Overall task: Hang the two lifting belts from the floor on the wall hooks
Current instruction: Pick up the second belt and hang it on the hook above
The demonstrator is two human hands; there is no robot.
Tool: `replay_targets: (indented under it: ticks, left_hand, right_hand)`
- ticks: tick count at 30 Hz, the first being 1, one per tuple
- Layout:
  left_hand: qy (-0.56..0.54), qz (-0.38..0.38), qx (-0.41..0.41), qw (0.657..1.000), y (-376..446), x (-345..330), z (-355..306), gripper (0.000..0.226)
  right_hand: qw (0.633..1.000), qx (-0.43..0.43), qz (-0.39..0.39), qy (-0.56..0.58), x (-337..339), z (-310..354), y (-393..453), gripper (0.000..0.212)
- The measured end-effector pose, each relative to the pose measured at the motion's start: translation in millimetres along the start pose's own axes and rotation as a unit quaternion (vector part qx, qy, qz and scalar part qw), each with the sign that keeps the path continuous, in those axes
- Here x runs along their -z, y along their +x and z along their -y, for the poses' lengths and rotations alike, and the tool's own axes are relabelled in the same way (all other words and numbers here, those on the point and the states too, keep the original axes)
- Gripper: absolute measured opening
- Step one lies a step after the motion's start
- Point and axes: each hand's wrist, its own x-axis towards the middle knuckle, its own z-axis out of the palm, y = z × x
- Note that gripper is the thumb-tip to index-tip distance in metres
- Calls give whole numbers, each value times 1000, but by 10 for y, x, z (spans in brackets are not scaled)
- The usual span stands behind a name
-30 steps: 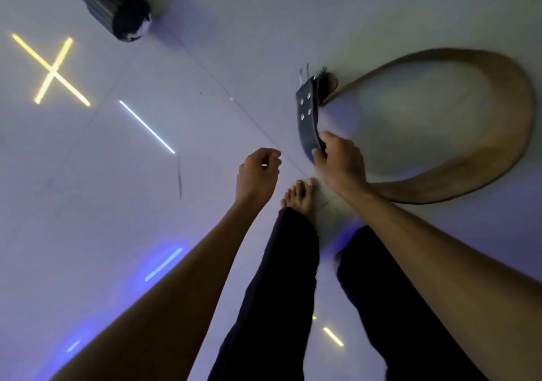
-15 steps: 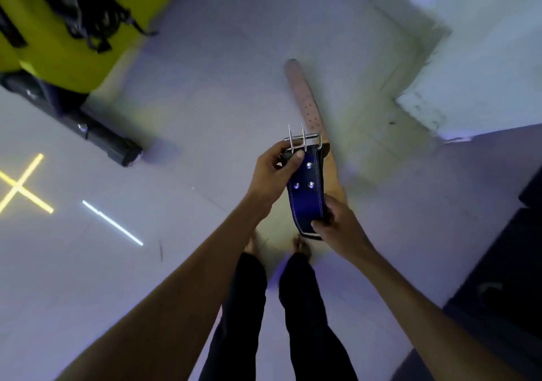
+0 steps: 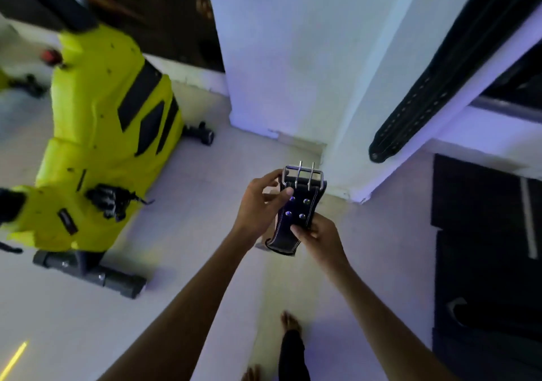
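no readable text, labels or numbers

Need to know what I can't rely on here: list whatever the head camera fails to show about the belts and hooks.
- Wall hooks: none visible; the hanging black belt runs out of the top right edge.
- Held belt: its long tail is hidden behind the right hand and left hand.
- Yellow machine: motion-blurred, cut by the left edge.

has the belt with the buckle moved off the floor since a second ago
Yes. The lifting belt, which lay curled on the floor, is now raised, gripped by the left hand and right hand near the white pillar.
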Motion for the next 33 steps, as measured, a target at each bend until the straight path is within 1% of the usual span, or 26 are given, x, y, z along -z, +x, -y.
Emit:
replay_targets:
  ticks: [3, 6, 7, 10, 12, 13, 15, 17, 21, 24, 28, 33]
  left_hand:
    - [60, -7, -87, 994, -81, 68, -495, 36]
    - [83, 22, -195, 977, -264, 167, -1092, 42]
    - [74, 37, -221, 972, -344, 195, -1298, 40]
    - [24, 66, -275, 959, -563, 209, -1912, 26]
    - [-1, 68, -300, 951, -727, 165, -2321, 30]
    - [-15, 68, -317, 946, -815, 137, -2519, 32]
    - [-36, 62, -351, 934, -972, 75, -2910, 30]
    - [-39, 49, -383, 921, -1099, 3, -3288, 27]
    - [-54, 35, -418, 906, -1347, -157, -3894, 21]
    - [-77, 28, -437, 896, -1560, -299, -4296, 19]
    - [-133, 21, -451, 882, -1869, -477, -4871, 11]
    - [-149, 31, -490, 858, -2171, -631, -5498, 10]
  right_hand:
    - [998, 50, -47, -15, 210, 516, -189, 22]
    - [991, 107, -74, -27, 430, 1050, -403, 20]
    - [988, 126, -82, -26, 499, 1249, -494, 22]
    - [978, 180, -101, -18, 698, 1845, -776, 42]
    - [970, 212, -119, -16, 833, 2235, -974, 48]
    - [966, 226, -125, -13, 904, 2410, -1076, 48]
    - [957, 251, -144, -7, 1081, 2741, -1283, 46]
    - [947, 277, -160, 12, 1273, 3050, -1501, 39]
    - [924, 321, -203, 39, 1668, 3651, -1880, 12]
    - [905, 354, -232, 39, 1960, 4083, -2175, 28]
    - [895, 380, -231, 44, 2261, 4570, -2550, 29]
    - [863, 427, -262, 62, 2540, 5027, -2889, 38]
